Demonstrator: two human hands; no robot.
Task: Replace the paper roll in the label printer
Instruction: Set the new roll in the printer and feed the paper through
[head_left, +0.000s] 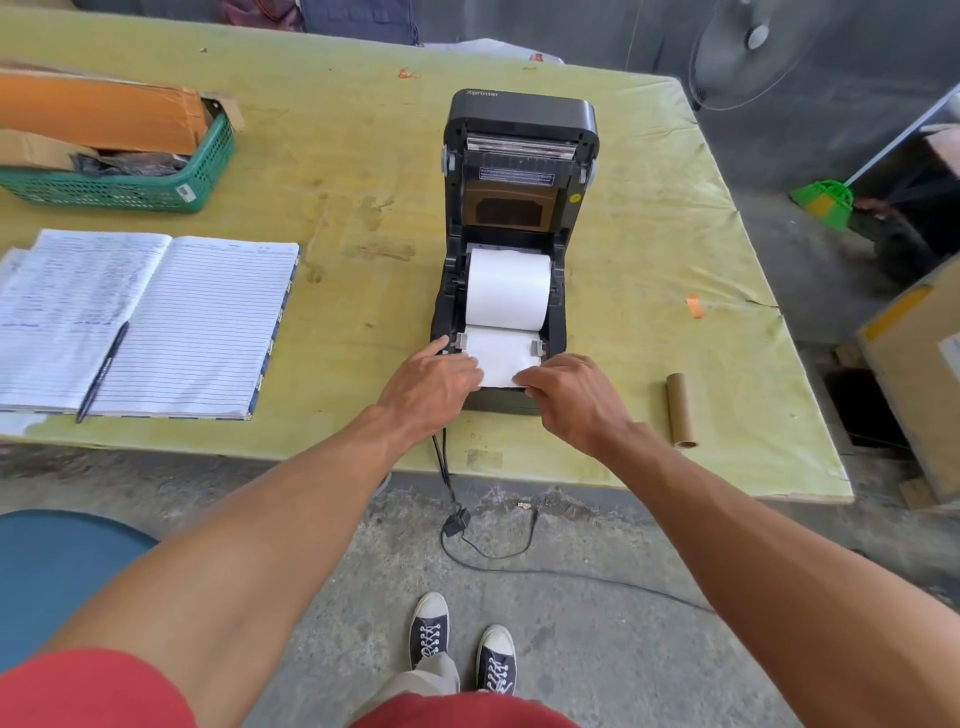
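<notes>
A black label printer (519, 119) stands on the yellow-green table with its lid swung up and back. A full white paper roll (508, 288) lies in its bay. The loose paper end (498, 356) runs forward between two grey guides to the printer's front. My left hand (434, 387) pinches the left corner of that paper end, and my right hand (569, 397) pinches its right corner. An empty brown cardboard core (681, 410) lies on the table to the right of the printer.
An open lined notebook (171, 322) with a pen (101, 371) lies at the left. A green basket (130, 182) holding cardboard sits at the back left. The printer's cable (457, 519) hangs over the table's near edge to the floor. A fan (748, 47) stands at the back right.
</notes>
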